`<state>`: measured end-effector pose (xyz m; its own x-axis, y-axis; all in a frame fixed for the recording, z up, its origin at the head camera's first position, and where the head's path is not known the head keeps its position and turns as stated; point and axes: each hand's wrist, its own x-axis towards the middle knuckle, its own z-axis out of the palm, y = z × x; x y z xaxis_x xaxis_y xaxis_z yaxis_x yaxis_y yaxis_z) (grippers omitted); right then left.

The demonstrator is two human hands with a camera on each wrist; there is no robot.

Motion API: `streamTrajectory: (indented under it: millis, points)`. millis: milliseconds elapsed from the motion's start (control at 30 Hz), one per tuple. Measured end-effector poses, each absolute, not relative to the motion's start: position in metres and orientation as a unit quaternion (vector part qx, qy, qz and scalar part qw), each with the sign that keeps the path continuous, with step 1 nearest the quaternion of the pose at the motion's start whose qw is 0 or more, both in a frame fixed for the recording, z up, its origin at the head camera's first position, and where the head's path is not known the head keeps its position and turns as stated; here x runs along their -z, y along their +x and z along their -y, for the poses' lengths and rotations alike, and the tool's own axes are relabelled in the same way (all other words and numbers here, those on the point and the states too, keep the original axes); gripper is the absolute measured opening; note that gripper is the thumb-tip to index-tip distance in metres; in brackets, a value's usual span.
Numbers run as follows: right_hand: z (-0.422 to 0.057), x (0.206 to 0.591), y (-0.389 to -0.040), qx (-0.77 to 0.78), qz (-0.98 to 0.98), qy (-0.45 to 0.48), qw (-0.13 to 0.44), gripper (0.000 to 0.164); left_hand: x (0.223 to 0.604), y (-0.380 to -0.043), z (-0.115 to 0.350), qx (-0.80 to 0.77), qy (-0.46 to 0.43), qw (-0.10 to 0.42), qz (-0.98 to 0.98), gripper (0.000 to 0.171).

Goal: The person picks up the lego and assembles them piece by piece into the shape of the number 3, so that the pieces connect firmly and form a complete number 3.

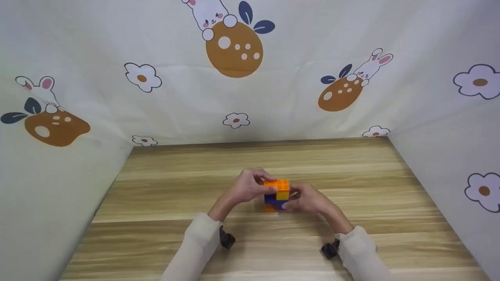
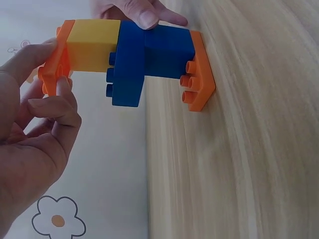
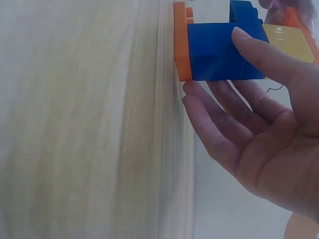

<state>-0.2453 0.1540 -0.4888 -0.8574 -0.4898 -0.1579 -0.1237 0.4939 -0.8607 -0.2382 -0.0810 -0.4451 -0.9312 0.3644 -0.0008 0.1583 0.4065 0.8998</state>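
Observation:
A stack of toy building blocks stands on the table between the hands. From the bottom up it has an orange base plate (image 2: 202,72), a blue block (image 3: 212,52), a longer blue block (image 2: 128,67) that juts out to one side, a yellow block (image 2: 93,45) and a studded orange plate (image 1: 283,183) on top. My left hand (image 1: 247,188) pinches the top orange plate between thumb and fingers. Lower down, my right hand (image 1: 310,198) grips the blue blocks, its thumb on one face and its fingers on the opposite side.
The wood-grain table (image 1: 175,164) carries the stack. Cream cloth walls (image 1: 289,89) printed with rabbits and flowers enclose its back and both sides. A small black camera (image 1: 227,238) sits at the left cuff, and another black camera (image 1: 330,249) at the right.

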Motion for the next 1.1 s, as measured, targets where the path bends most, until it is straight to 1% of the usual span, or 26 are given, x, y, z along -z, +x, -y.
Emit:
streamTrajectory:
  millis: [233,367,467,667,767,933,1100]
  points:
    - [-0.154,0.489,-0.245,0.473,-0.842,-0.167,0.199,0.041,0.449,-0.237,0.083,-0.541,0.139,0.114,-0.822,0.029]
    - [-0.153,0.489,-0.245,0.474,-0.841,-0.172,0.198,0.041,0.451,-0.235,0.085,-0.551,0.135,0.118,-0.815,0.034]
    - [-0.154,0.489,-0.246,0.474,-0.841,-0.173,0.197,0.040,0.455,-0.234,0.089,-0.570,0.136,0.111,-0.803,0.041]
    - [-0.155,0.489,-0.246,0.486,-0.835,-0.174,0.191,0.037,0.470,-0.233,0.098,-0.603,0.123,0.075,-0.784,0.050]
    - [-0.154,0.487,-0.246,0.498,-0.829,-0.165,0.193,0.042,0.479,-0.233,0.101,-0.621,0.112,0.076,-0.772,0.053]
    - [-0.153,0.483,-0.245,0.523,-0.815,-0.143,0.204,0.052,0.492,-0.234,0.103,-0.636,0.116,0.094,-0.757,0.057]
    - [-0.150,0.479,-0.246,0.536,-0.807,-0.132,0.209,0.053,0.495,-0.236,0.101,-0.644,0.102,0.102,-0.751,0.055]
